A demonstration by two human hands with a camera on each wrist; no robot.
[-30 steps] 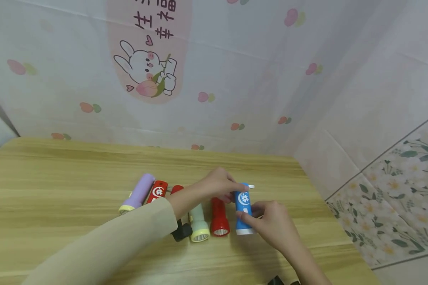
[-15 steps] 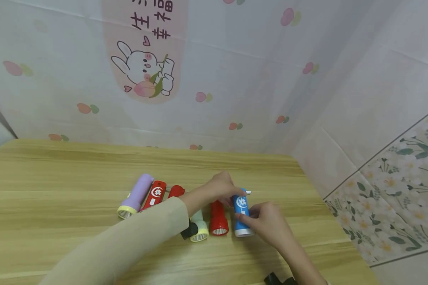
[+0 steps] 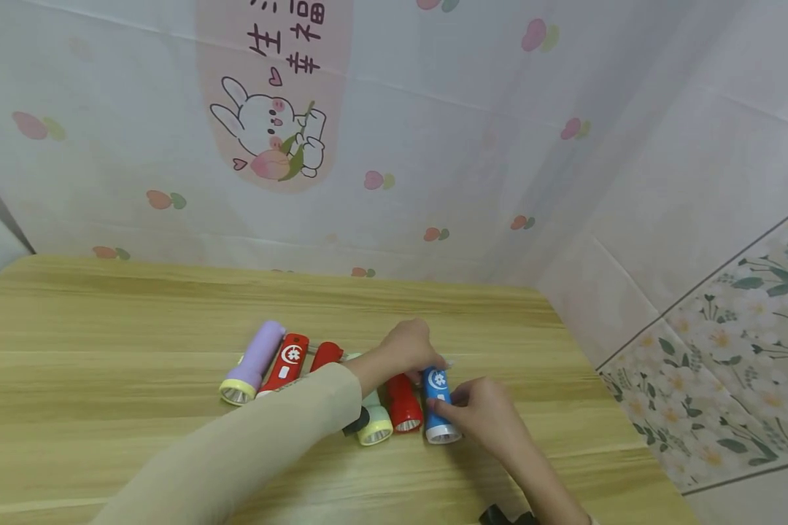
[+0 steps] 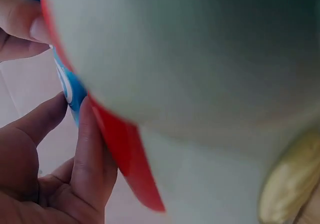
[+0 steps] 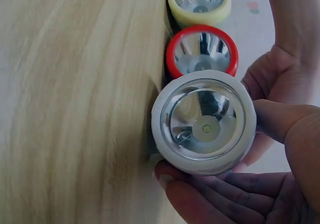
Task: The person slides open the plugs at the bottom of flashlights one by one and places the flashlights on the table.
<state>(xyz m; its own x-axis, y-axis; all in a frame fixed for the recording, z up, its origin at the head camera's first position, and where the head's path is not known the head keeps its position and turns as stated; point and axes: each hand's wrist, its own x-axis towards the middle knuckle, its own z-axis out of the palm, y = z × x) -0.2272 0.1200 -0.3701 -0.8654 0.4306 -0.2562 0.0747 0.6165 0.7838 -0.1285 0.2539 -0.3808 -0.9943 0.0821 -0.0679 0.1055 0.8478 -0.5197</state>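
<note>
Both hands hold a blue flashlight [image 3: 436,382] with a white head, logo side up and lens toward the person. At its tail the left hand [image 3: 406,347] pinches it. The right hand [image 3: 489,410] grips it nearer the head, thumb on top; in the right wrist view, fingertips [image 5: 172,176] curl under the white rim [image 5: 159,119], close to the tabletop. Directly left lies a red flashlight [image 3: 404,405], then a pale green one [image 3: 376,415] with a yellow head, partly hidden by the left arm. In the left wrist view, the green body [image 4: 190,59] blurs across most of the frame.
Farther left on the wooden table [image 3: 138,350] lie a lilac flashlight [image 3: 260,354], a red one with a white logo [image 3: 291,359] and another red one [image 3: 327,354], partly covered by the left sleeve [image 3: 256,445]. A printed curtain [image 3: 400,109] hangs behind; a floral tiled wall [image 3: 748,350] stands right.
The blue flashlight has moved left and toward the person, down beside the red one, both hands moving with it. The red and green flashlights now lie a little more tilted.
</note>
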